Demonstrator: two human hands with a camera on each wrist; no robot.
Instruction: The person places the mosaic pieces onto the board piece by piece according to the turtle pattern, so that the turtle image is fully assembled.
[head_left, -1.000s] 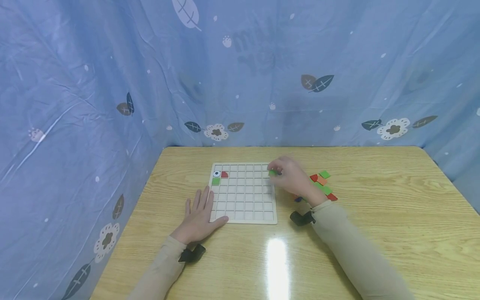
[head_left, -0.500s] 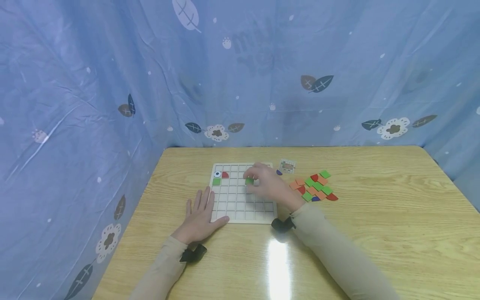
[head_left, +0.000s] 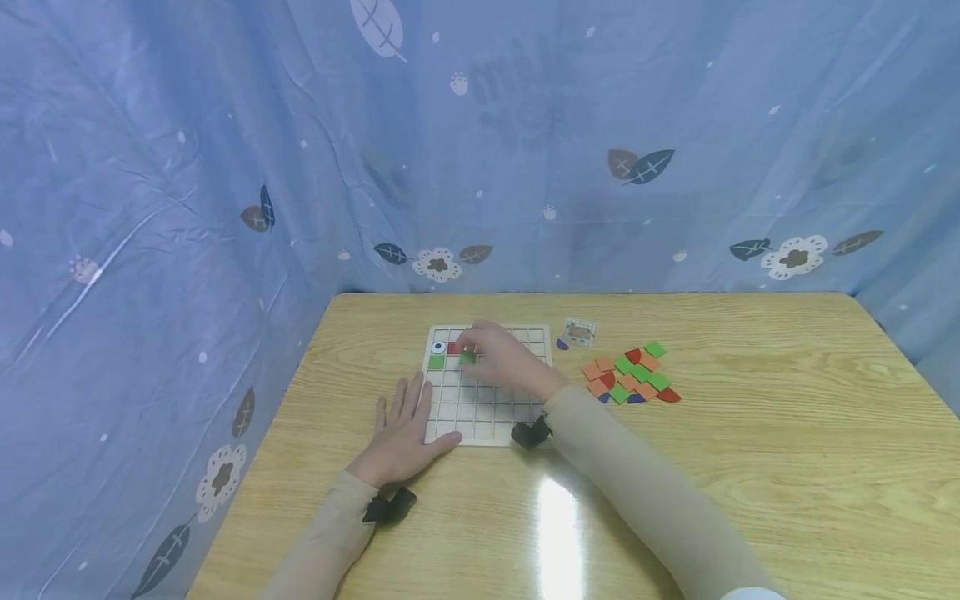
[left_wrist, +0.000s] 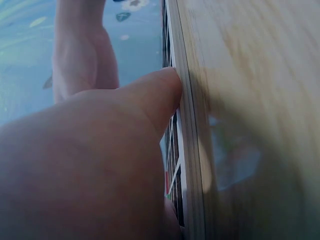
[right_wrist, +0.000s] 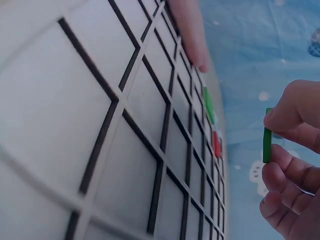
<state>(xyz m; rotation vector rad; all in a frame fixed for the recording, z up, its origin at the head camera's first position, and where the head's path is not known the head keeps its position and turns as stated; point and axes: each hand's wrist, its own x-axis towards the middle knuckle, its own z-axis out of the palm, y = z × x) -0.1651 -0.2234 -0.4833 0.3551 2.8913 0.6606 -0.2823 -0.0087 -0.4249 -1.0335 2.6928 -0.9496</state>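
My right hand (head_left: 504, 358) pinches a green square tile (right_wrist: 267, 136) between thumb and fingers, above the upper left of the white grid board (head_left: 487, 432). Fingers are spread on my left hand (head_left: 400, 437), which rests at the board's left edge with the thumb on its near corner. In the board's upper left cells sit a round eye tile (head_left: 438, 347), a red tile (head_left: 452, 347) partly behind my right fingers, and a green square tile (head_left: 437, 362) under the eye. The left wrist view shows the thumb (left_wrist: 160, 92) against the board's edge.
Orange, green, red and blue tiles (head_left: 630, 377) lie in a loose cluster right of the board. Near its upper right corner are a small picture card (head_left: 580, 332) and a blue tile (head_left: 562, 343). A blue patterned curtain (head_left: 525, 167) stands behind the wooden table (head_left: 750, 433).
My right hand has carried the green square tile leftward from the board's right edge to near the red tile. The card and tile cluster have come into fuller view. My left hand stays put.
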